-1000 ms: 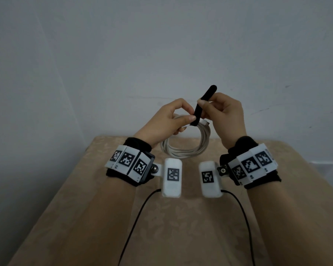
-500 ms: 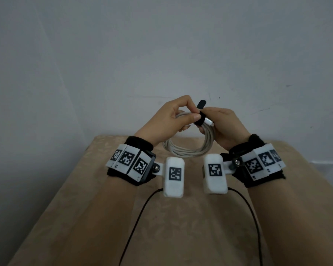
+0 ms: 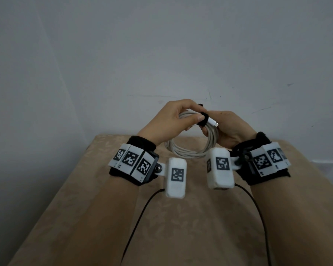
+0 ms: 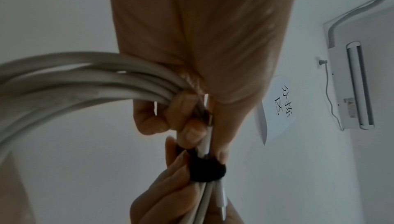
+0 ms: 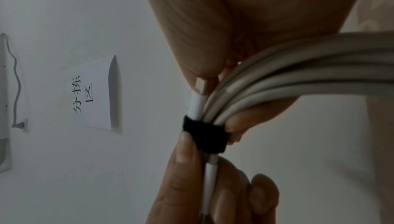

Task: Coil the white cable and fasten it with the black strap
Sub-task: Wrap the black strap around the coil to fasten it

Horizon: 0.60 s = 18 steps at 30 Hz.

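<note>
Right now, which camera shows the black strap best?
The right wrist view: the strap fills it, wrapped around the cable. The left wrist view shows it partly behind fingers; the head view shows it small between both hands.

Matt smooth plastic white cable (image 3: pixel 183 153), fuzzy black cloth strap (image 5: pixel 205 136), shiny metal plug tip (image 3: pixel 213 123), patterned beige tablecloth (image 3: pixel 96 208)

Dim, flat, bluish light throughout; soft shadows only. Head view bows at edges. Wrist views grainy, near skin blurred, no glare.
</note>
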Tool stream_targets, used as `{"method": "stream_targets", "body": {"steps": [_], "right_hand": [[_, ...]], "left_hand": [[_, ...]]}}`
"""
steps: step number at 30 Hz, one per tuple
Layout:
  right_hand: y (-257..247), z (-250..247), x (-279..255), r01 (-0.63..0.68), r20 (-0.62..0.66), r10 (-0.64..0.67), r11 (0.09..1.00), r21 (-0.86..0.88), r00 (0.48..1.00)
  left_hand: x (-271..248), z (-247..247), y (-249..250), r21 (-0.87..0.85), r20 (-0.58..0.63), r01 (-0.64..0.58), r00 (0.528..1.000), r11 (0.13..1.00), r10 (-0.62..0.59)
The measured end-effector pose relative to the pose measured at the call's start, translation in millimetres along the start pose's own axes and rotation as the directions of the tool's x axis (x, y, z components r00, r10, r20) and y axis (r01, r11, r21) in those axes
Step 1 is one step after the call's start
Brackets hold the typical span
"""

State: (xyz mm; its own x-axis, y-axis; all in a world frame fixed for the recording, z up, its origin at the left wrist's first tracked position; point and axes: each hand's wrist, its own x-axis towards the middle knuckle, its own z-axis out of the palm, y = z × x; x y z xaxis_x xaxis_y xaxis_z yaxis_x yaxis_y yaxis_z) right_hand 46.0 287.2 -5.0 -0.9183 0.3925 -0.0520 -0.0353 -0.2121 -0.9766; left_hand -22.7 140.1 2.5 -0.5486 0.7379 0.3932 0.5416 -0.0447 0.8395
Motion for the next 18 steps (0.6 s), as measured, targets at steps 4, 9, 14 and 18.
{"method": "stream_targets", "body": {"steps": [4, 9, 14, 18], "right_hand": [[0.6, 1.2, -0.5, 0.023, 0.002, -0.023, 1.000, 0.013, 1.000], [3.8, -0.6, 2.8, 0.150, -0.154, -0.163, 0.984, -0.094, 0.975], [1.6, 3.1, 3.9, 0.368, -0.123, -0.416, 0.882, -0.294, 0.901], [8.0, 7.0, 2.1, 0.535, 0.036, -0.608, 0.667, -0.519, 0.793]], "left_hand": [[0.0, 0.3, 0.2, -0.007, -0.013, -0.001, 1.000, 1.000, 0.001], [3.2, -1.0, -5.6, -0.110, -0.121, 0.035, 0.992, 0.993, -0.048], [5.4, -14.1, -18.7, -0.409, -0.261, 0.134, 0.930, 0.902, -0.257], [6.5, -18.4, -20.8, -0.517, -0.292, 0.153, 0.893, 0.842, -0.342]]}}
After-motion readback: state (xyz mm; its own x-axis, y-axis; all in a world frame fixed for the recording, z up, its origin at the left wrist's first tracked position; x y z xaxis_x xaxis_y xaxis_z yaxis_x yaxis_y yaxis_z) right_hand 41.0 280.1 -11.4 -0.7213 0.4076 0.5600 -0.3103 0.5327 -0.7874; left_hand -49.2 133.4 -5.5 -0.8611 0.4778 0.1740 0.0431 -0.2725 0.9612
